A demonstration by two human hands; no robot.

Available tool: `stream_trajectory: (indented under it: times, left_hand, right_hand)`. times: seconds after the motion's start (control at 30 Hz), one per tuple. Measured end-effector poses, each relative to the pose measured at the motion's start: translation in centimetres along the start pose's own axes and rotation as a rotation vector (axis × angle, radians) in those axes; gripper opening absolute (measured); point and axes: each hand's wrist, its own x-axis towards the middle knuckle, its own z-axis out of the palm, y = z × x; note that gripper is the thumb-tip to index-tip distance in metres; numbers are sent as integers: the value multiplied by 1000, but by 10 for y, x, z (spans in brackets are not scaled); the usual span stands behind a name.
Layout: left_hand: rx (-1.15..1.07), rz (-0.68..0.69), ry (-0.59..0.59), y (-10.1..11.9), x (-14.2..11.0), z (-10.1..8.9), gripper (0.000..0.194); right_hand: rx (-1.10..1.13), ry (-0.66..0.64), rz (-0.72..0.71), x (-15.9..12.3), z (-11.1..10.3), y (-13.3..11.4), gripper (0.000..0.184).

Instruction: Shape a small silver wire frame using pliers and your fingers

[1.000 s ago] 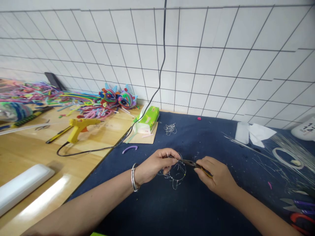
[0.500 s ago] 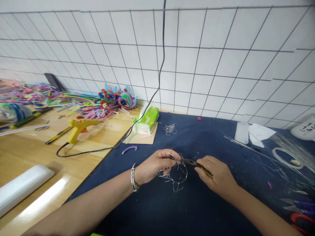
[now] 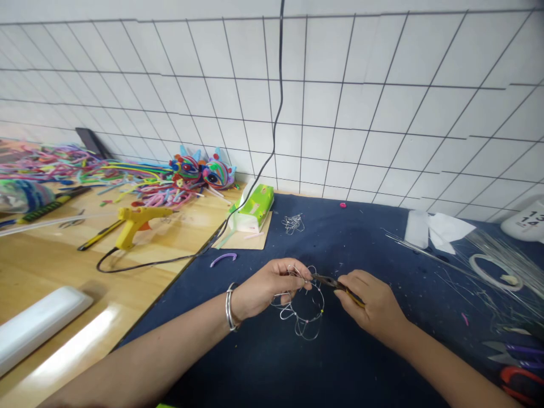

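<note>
Black cable (image 3: 275, 130) beyond the wirework

White wall tiles (image 3: 325, 102) bear a grid of dark lines. The wooden table (image 3: 140, 294) is light yellow-brown, its cloth cover (image 3: 255, 362) dark navy. The pistol-shaped plastic glue gun (image 3: 135, 222) is yellow with an orange trigger; its thin cable (image 3: 144, 266) is black. The soft rectangular tissue pack (image 3: 257, 205) is bright green and white. Two round striped ornaments (image 3: 203, 170) combine red, blue, green and white. The looped wire ring (image 3: 309, 321) is silver, with a yellow spot.
</note>
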Motion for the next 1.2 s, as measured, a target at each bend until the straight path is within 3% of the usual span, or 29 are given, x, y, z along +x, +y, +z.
stream_trajectory:
  times: [0.57,0.77,1.2]
  left_hand:
    - [-59,12,7,-1,-1,5,14]
    - [-111,24,38,0,-1,4,16]
    - [-82,61,55,-4,1,4,19]
  right_hand:
    - [-22,9,-22,-2,4,0,18]
    - [-49,-52,-28,-2,3,-4,16]
    - [37,-77,35,-5,6,-9,16]
